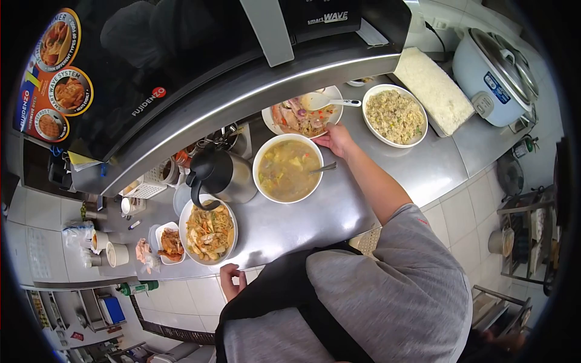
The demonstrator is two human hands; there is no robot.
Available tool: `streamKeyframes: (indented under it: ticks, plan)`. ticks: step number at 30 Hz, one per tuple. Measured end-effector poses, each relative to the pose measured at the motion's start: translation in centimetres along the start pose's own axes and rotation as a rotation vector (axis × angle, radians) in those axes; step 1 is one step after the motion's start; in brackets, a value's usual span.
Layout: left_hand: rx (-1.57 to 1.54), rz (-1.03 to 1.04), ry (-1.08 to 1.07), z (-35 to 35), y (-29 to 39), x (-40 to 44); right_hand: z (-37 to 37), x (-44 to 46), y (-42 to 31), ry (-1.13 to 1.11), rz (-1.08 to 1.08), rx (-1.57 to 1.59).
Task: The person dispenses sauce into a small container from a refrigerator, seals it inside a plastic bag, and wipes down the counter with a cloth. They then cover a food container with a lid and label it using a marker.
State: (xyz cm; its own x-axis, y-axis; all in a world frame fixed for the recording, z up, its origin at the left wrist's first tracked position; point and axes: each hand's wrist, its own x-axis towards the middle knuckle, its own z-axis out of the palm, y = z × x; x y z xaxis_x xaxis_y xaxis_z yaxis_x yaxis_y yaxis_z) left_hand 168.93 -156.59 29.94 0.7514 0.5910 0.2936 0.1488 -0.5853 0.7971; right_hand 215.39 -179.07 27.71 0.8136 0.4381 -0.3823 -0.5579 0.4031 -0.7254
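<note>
Dish (pixel 334 92) partly behind shelf (pixel 339 72), right hand (pixel 336 140) touching it, left hand (pixel 232 281) part-hidden

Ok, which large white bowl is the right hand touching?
The bowl with the white spoon: the right hand has its fingers at the rim. The soup bowl, rice bowl and bowl beside the jug are untouched by it.

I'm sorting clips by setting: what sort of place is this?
A kitchen, quite possibly a commercial one: there's a long steel counter, a black microwave oven above it, and what looks like a large rice cooker to the right.
</note>
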Motion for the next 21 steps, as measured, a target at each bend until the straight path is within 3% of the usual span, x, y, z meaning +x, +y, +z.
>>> streamKeyframes:
  ticks: [2, 7, 9, 14, 15, 17, 21]
  plan:
    - [-0.001, -0.048, -0.221, 0.2, 1.9, 0.7, 0.2, -0.2, -0.8, 0.104, 0.010, -0.142]
    - [-0.141, -0.198, -0.241, 1.9, 5.1, 2.4, 0.6, -2.0, -2.5, 0.154, -0.049, -0.188]
    - [-0.278, -0.306, -0.352, 2.8, 6.3, 3.7, 0.2, -2.7, -3.5, 0.169, -0.122, -0.230]
    - [-0.270, -0.251, -0.587, 6.5, 6.7, 7.3, -0.8, -5.7, -6.9, 0.126, -0.216, -0.172]
    - [-0.277, -0.243, -0.605, 7.7, 6.5, 7.9, -1.5, -6.7, -7.5, 0.145, -0.226, -0.172]
    - [-0.564, -0.506, -0.532, 10.2, 6.6, 9.4, -3.2, -8.7, -8.5, 0.148, -0.212, -0.138]
    - [-0.775, -0.613, -0.498, 13.7, 7.6, 11.9, -7.3, -16.2, -10.2, 0.243, -0.276, -0.098]
